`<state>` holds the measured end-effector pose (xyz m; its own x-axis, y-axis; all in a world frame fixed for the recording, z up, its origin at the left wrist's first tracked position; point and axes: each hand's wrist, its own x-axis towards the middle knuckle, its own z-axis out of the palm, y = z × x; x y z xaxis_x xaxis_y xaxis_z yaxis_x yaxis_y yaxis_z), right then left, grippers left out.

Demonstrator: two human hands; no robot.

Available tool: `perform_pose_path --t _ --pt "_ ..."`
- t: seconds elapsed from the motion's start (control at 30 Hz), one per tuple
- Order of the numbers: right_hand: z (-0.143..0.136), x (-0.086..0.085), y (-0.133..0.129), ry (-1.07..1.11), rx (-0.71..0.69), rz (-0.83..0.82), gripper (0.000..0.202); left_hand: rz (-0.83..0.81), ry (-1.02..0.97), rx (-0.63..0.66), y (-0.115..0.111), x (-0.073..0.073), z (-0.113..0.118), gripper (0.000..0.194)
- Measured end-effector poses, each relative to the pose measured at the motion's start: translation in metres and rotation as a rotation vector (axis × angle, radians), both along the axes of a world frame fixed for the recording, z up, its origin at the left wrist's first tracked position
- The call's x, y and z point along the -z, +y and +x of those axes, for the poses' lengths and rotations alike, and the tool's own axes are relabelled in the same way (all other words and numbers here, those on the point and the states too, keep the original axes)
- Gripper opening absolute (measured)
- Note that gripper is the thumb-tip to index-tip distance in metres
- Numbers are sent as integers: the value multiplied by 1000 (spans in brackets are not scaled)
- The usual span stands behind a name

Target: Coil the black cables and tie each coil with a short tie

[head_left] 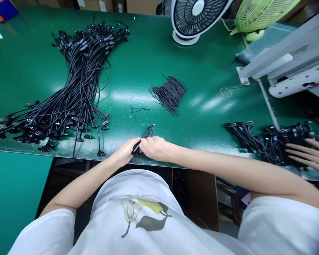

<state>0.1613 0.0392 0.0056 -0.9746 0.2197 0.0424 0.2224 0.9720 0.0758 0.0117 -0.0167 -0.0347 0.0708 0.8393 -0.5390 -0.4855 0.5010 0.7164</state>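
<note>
Both my left hand [127, 152] and my right hand [153, 147] are closed on a small folded black cable bundle [148, 131] at the table's front edge. Its looped end and a connector stick up between them. To the left lies a large spread of black cables [81, 76] with connectors at both ends. Beyond my hands is a pile of short black ties [170, 95], and a few loose ties [139, 109] lie nearer.
Folded cable bundles [251, 140] lie at the right, where another person's hand [309, 156] rests over them. A white fan [186, 37], a green fan [257, 16] and a metal frame [281, 46] stand at the back. A yellow ring [225, 92] lies on the green table [138, 63].
</note>
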Motion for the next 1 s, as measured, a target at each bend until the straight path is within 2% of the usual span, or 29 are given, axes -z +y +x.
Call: perform_pose_path --t 0.1,0.13,0.2,0.27,0.33,0.37,0.43,0.47,0.53,0.6,0.67,0.73,0.8,0.83,0.9,0.93,0.97,1.0 --pt "-9 12 7 144 330 -340 24 175 49 -142 8 0 3 15" --pt "-12 16 10 257 423 -491 24 249 113 -178 10 -3 1 14" --pt "-17 23 15 503 570 -854 25 434 382 -200 9 -8 -4 14" --pt "-18 28 18 673 670 -1252 25 634 752 -101 2 -11 -12 21" --pt "-16 29 20 755 727 -1498 26 769 1014 98 -6 -9 -18 29" --pt "-13 27 20 781 734 -1510 25 791 1062 195 -9 -6 -21 31" --pt "-7 20 18 810 670 -1341 24 727 991 322 -9 2 -24 30" --pt "-5 16 15 805 606 -1221 23 652 886 332 -7 5 -25 27" --pt "-2 9 9 754 469 -1055 23 496 596 259 1 7 -25 32" --pt "-3 9 1 699 396 -1023 23 466 397 192 7 0 -27 42" --pt "-5 14 -4 682 407 -1085 24 593 486 236 9 -10 -29 40" --pt "-8 21 -6 697 480 -1238 25 764 785 334 6 -19 -31 35" --pt "-9 27 -4 728 599 -1506 27 867 1046 361 0 -22 -32 35" --pt "-8 28 -2 733 654 -1662 28 899 1109 352 -4 -21 -32 38" --pt "-6 27 0 718 710 -1921 28 931 1102 336 -10 -17 -33 38" --pt "-4 26 1 701 714 -1981 27 923 1050 333 -14 -15 -34 35" --pt "-1 24 1 696 714 -1963 26 889 976 326 -17 -13 -34 32" --pt "1 22 0 713 713 -1861 24 828 882 297 -20 -11 -33 28"
